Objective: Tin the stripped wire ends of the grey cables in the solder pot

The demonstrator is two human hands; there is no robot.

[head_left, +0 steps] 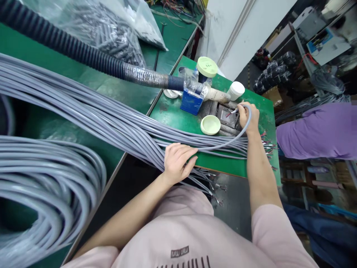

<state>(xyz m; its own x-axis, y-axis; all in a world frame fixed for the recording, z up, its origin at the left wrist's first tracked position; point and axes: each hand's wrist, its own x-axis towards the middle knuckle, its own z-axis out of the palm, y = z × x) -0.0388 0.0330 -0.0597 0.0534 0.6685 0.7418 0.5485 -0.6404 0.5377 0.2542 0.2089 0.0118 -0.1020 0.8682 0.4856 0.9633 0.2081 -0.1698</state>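
Note:
A long bundle of grey cables [125, 119] runs from the left across the green table, its stripped ends [267, 147] at the right edge. My left hand [180, 160] rests on the bundle with its fingers laid over the cables and the thumb apart. My right hand [249, 115] pinches one grey cable near its end; the cable bends in a loop back toward my left hand. Its stripped end with thin coloured wires [230, 113] points left over a small metal pot [227, 116]. A pale green lid [210, 125] lies just left of the pot.
A black corrugated hose [83, 52] ends at a pale nozzle [219, 95] by a blue box [191, 101]. Behind stand a lidded tub [206, 67] and a white jar [236, 90]. Coiled cables [50, 178] lie left; a person's purple sleeve [318, 130] is at right.

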